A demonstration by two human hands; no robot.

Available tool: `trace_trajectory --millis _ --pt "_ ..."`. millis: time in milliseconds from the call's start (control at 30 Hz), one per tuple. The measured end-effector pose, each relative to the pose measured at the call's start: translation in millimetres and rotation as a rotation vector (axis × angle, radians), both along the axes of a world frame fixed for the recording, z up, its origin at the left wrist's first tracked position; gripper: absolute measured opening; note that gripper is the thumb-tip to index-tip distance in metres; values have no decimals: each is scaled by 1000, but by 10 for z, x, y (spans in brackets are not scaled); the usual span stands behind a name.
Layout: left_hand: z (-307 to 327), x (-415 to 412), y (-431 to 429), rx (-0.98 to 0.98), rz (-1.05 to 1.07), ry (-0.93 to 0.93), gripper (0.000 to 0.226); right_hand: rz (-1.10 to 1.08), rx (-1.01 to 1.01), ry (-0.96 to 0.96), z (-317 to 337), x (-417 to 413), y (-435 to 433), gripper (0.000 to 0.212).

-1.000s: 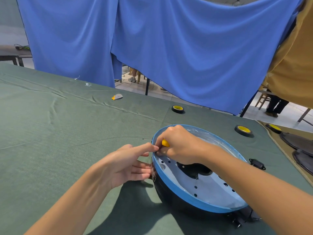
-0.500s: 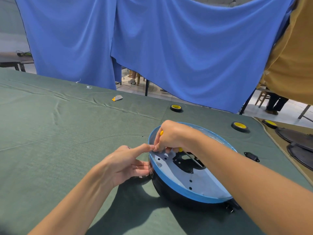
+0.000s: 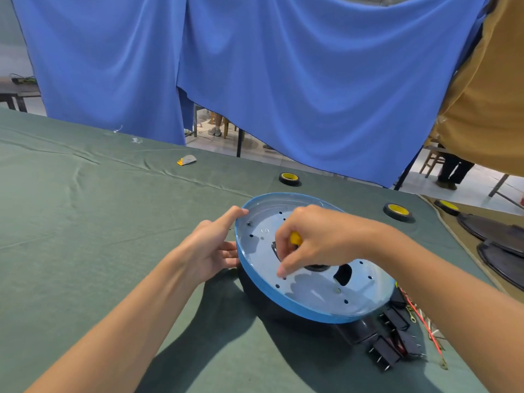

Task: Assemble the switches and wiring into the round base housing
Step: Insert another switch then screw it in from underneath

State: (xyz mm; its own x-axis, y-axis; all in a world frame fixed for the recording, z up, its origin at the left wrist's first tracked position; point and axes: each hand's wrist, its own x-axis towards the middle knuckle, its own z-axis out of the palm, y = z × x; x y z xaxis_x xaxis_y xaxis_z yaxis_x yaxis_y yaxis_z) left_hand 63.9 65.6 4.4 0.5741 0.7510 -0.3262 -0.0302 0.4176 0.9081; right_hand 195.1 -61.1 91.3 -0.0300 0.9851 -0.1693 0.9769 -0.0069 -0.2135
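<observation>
Now on the desk: we see a round base housing (image 3: 283, 304) with a blue rim, a pale, shiny inner plate and a dark underside. It rests on the green cloth of the desk (image 3: 85, 222), tilted so that its open face turns toward us.
Inner plate: small holes dot it, and a dark cut-out sits near its middle, partly hidden by the right hand.
Left hand (image 3: 207, 251): fingers are straight and hold nothing. The index fingertip touches the far left of the blue rim, and the other fingers lie against the housing's outer side.
Right hand (image 3: 314, 239): it hangs over the middle of the plate, fingers curled round a yellow-ended tool (image 3: 295, 238) of which we see only the yellow end. One finger points down, its tip at the plate.
Switches: several black rocker switches (image 3: 388, 353) with metal pins lie on the cloth just beside the housing's near right edge.
Wiring: a thin red wire (image 3: 425, 324) runs beside the switches.
Tape: three black rolls with yellow cores (image 3: 397, 212) sit on the desk beyond the housing.
Backdrop: a blue draped cloth (image 3: 283, 80) hangs behind the desk.
</observation>
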Motion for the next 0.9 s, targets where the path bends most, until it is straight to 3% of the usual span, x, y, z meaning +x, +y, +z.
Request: trace_trajectory --millis 100,367,500,900 --pt "-72 26 59 2 14 -14 71 -3 -113 -23 -95 81 -35 30" --pt "-105 9 47 7 -4 -14 60 2 -233 52 -221 107 3 31" --pt "-107 -1 59 2 -6 -24 71 17 -294 116 -158 132 -12 27" --pt "-135 -44 37 -31 -15 -53 52 -12 -286 111 -193 102 -24 24"
